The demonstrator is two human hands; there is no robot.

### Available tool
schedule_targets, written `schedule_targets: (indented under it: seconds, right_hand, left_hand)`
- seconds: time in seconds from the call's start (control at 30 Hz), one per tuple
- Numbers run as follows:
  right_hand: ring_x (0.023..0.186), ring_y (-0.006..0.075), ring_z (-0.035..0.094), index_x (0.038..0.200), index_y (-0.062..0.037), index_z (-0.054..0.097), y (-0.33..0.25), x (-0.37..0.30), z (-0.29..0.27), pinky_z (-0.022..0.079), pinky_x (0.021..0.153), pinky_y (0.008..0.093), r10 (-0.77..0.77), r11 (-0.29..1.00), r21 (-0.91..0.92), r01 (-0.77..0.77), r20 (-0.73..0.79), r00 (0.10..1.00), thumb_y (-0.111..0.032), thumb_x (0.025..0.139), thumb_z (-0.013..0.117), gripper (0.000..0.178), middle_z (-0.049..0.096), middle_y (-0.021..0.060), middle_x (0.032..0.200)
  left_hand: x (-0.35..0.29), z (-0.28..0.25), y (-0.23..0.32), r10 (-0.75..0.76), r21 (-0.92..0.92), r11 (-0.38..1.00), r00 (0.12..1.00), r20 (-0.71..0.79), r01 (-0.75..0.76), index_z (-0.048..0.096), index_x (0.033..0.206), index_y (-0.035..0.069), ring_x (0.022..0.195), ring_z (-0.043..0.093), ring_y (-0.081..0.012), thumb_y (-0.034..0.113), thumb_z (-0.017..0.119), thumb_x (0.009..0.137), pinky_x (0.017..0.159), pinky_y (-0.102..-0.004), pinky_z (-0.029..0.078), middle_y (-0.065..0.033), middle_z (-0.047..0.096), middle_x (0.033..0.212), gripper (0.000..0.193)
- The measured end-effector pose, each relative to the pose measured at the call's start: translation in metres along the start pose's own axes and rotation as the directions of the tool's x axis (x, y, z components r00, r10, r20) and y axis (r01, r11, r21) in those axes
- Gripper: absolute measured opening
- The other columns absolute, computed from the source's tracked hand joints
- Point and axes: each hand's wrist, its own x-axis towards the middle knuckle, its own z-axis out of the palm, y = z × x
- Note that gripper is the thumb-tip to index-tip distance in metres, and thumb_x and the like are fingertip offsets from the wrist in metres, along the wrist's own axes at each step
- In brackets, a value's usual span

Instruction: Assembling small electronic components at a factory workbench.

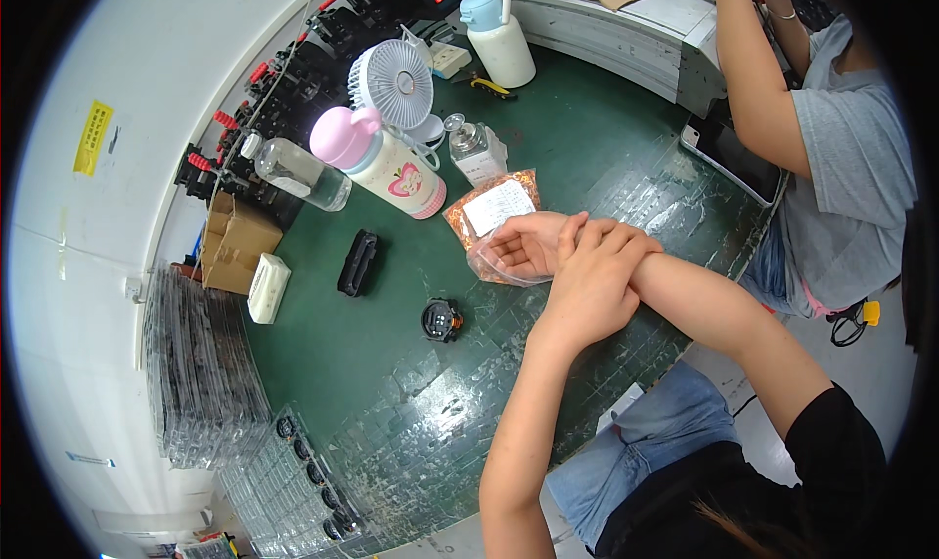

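Note:
My left hand [599, 270] lies across my right wrist [636, 266], its fingers wrapped over the top. My right hand [528, 248] rests palm up with loosely curled fingers, and nothing shows in it. Under and beside that hand is a clear plastic bag [458, 217] of small copper-coloured pieces, bearing a white label [499, 207]. Left of the bag, a small round black part [442, 320] with copper-coloured bits sits on the green tabletop [391, 383]. Farther left lies an oblong black part [358, 263].
Behind the bag stand a glass bottle [475, 153], a pink-lidded bottle [391, 173], a fan [393, 85] and a white jug [502, 55]. Stacked clear trays [201, 373] and a cardboard box [235, 246] line the left. A person [841, 138] works at right beside a phone [734, 158].

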Motion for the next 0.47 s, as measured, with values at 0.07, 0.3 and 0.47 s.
schedule_targets:
  seconds: [0.07,0.3,0.47]
  right_hand:
    - [0.072,0.0085,0.06,0.092,-0.0028,0.059,-0.001,0.0,0.0,0.054,0.069,0.022,0.007,1.0,0.005,-0.007,-0.001,1.0,-0.016,0.088,0.054,0.015,0.062,0.0008,0.081]
    - [0.081,0.0095,0.062,0.109,0.0007,0.057,-0.001,0.004,-0.01,0.053,0.072,0.0227,0.026,0.999,-0.019,-0.025,0.053,0.998,-0.016,0.091,0.049,0.026,0.063,0.003,0.09]
    - [0.083,0.0104,0.062,0.109,0.0012,0.057,-0.005,0.004,-0.011,0.053,0.074,0.0232,0.067,0.998,-0.023,-0.066,0.052,0.996,-0.015,0.091,0.049,0.026,0.064,0.0046,0.091]
  left_hand:
    - [0.0,0.001,0.001,-0.007,0.028,1.0,1.0,0.01,0.006,0.059,0.1,0.013,0.109,0.047,-0.0225,0.004,0.06,0.06,0.107,-0.0466,0.019,-0.0022,0.057,0.104,0.041]
    - [-0.002,0.007,0.009,-0.046,0.054,0.997,0.998,-0.035,0.048,0.058,0.104,0.014,0.113,0.043,-0.0264,0.031,0.077,0.05,0.109,-0.0492,0.015,-0.0053,0.054,0.105,0.06]
    - [-0.001,0.007,0.007,-0.051,0.042,0.998,0.999,0.006,0.05,0.058,0.105,0.014,0.116,0.041,-0.027,0.045,0.08,0.045,0.109,-0.0504,0.013,-0.0064,0.053,0.107,0.071]
